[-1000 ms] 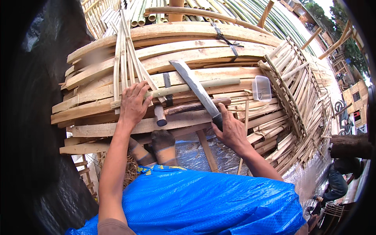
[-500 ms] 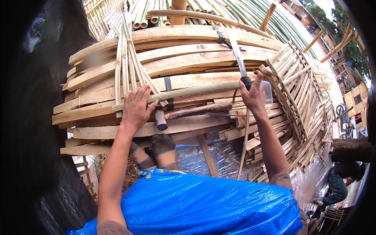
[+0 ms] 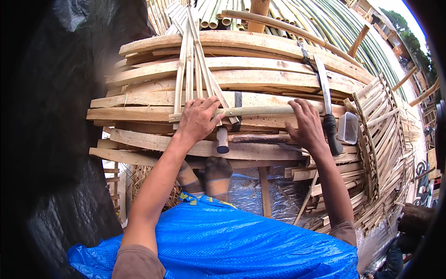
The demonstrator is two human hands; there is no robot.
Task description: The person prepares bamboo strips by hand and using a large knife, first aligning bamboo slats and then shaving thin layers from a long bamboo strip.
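Observation:
A pale bamboo strip [image 3: 260, 110] lies crosswise over the stacked wooden planks. Near its left end my left hand [image 3: 199, 120] is closed around it, thumb pointing right. My right hand [image 3: 307, 126] is at the strip's right part, fingers spread over it and thumb apart. Just right of that hand rests a machete [image 3: 322, 83], its dark wrapped handle toward me and its blade pointing away across the planks. A hammer [image 3: 223, 140] with a wooden handle lies below the strip, between my hands. Several thin split strips [image 3: 190, 69] lean beyond my left hand.
A clear plastic container [image 3: 348, 127] sits right of the machete handle. Bundled split bamboo [image 3: 388, 139] fills the right side, and green bamboo poles [image 3: 320, 32] lie at the back. Dark sheeting [image 3: 69, 139] hangs at left. Blue sheeting [image 3: 251, 242] covers my lap.
My right hand has let go of the machete, which now lies on the planks, and has moved onto the bamboo strip. My left hand stays on the strip. The view has shifted left.

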